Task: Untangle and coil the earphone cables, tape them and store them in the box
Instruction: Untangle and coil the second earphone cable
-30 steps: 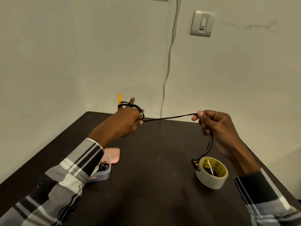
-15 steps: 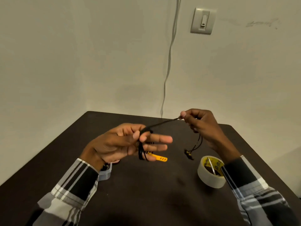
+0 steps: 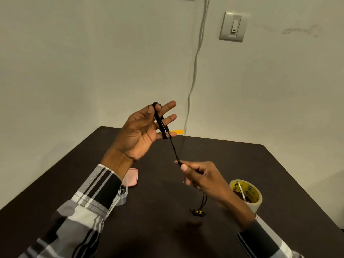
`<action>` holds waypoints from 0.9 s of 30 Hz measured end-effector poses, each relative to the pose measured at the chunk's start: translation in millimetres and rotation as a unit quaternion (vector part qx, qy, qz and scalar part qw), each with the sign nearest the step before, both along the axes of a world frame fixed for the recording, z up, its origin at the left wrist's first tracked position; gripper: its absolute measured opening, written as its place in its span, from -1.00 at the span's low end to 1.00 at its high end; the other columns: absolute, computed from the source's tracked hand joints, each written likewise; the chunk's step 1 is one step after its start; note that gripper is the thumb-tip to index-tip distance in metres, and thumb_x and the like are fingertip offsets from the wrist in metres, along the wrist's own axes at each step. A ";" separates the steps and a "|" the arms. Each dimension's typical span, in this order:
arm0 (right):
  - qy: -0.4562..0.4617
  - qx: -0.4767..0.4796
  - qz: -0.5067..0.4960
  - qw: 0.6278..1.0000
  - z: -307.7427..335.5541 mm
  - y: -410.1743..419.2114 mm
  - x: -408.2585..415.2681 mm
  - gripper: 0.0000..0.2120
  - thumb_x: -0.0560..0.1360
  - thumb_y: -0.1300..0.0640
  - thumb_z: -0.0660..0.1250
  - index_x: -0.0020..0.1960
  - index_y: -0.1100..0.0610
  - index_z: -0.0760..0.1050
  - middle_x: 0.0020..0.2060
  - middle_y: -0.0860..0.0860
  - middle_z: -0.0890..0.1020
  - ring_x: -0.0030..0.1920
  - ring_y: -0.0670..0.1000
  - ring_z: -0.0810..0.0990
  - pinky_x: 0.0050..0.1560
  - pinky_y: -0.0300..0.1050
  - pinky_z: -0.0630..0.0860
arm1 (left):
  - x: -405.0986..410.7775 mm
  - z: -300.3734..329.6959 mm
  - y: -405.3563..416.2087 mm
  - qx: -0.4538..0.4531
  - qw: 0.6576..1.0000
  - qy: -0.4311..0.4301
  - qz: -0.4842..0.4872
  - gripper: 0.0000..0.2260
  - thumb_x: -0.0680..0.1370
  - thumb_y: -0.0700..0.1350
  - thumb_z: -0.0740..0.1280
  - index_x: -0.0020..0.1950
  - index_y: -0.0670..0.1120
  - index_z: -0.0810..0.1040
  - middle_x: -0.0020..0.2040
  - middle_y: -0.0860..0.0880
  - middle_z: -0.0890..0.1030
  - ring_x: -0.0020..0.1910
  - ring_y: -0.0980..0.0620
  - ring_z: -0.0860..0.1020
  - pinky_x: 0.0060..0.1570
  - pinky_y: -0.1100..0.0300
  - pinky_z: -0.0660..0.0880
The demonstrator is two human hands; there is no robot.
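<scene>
My left hand [image 3: 141, 131] is raised above the table, palm toward me, fingers spread, with the black earphone cable [image 3: 172, 146] looped several times around them. A yellow tab [image 3: 177, 131] of the cable sticks out past the little finger. My right hand [image 3: 202, 176] pinches the cable lower down and holds it taut. The earbuds [image 3: 198, 212] dangle below that hand, just above the table. A clear plastic box [image 3: 124, 194] with a pink lid [image 3: 133, 177] sits under my left forearm, mostly hidden. A roll of tape [image 3: 247, 194] stands to the right.
The dark brown table [image 3: 242, 161] stands against a pale wall. A white cord [image 3: 194, 71] runs down the wall to the table's far edge. A light switch [image 3: 233, 27] is on the wall at upper right.
My left hand rose and turned palm toward me with the cable loops on its fingers. My right hand dropped from above the loops to below them, still pulling the cable taut.
</scene>
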State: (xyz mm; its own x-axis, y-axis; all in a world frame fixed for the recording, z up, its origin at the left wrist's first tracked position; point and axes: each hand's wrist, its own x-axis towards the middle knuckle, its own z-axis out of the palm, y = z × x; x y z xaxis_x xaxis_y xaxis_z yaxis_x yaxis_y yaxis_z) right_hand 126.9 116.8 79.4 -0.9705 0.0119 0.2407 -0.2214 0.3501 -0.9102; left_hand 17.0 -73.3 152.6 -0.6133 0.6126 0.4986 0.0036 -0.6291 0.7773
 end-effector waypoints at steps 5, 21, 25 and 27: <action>0.010 0.121 0.026 0.992 6.1 3.8 15.8 -0.67 0.63 0.05 0.24 0.08 0.27 0.65 -0.42 -0.01 0.59 -0.44 -0.14 0.41 -0.32 -0.43 0.36 | -1.5 -6.1 7.3 -0.058 0.995 0.004 0.085 -0.83 0.43 0.06 0.43 -0.07 0.01 0.67 0.37 -0.10 0.53 0.37 -0.15 0.48 0.13 -0.25 0.54; 0.141 0.356 -0.053 0.922 88.6 37.6 26.6 -0.92 0.52 0.09 0.43 -0.04 0.00 0.70 -0.27 -0.15 0.69 -0.22 -0.11 0.62 -0.25 -0.17 0.53 | 23.6 -29.4 20.1 -0.363 0.879 0.307 0.047 -0.81 0.64 -0.13 0.27 0.10 -0.20 0.63 0.04 -0.03 0.70 0.11 -0.09 0.62 0.20 -0.01 0.52; 0.132 0.321 -0.017 0.938 93.1 40.9 17.2 -0.93 0.48 0.15 0.47 -0.05 0.05 0.71 -0.18 -0.15 0.72 -0.10 -0.11 0.67 -0.07 -0.03 0.60 | 35.3 -35.8 18.6 -0.365 0.888 0.278 0.006 -0.76 0.65 -0.20 0.23 0.18 -0.31 0.59 0.04 -0.11 0.71 0.13 0.18 0.61 0.18 0.26 0.48; 0.126 0.290 0.012 0.948 91.2 42.8 11.6 -0.91 0.47 0.16 0.47 -0.03 0.07 0.71 -0.16 -0.14 0.72 -0.09 -0.07 0.68 -0.05 -0.05 0.62 | 39.2 -39.6 16.9 -0.348 0.900 0.260 -0.021 -0.76 0.65 -0.23 0.21 0.18 -0.32 0.58 -0.01 -0.16 0.70 0.04 0.18 0.61 0.06 0.32 0.48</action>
State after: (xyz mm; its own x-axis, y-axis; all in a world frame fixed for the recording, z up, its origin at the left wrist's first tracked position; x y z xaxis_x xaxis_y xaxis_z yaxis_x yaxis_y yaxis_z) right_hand 138.5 159.6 170.5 -0.8793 -0.2149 0.4250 -0.4208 0.7684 -0.4822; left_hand 56.1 -56.5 113.0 -0.3765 0.9053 0.1967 0.4681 0.0026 0.8837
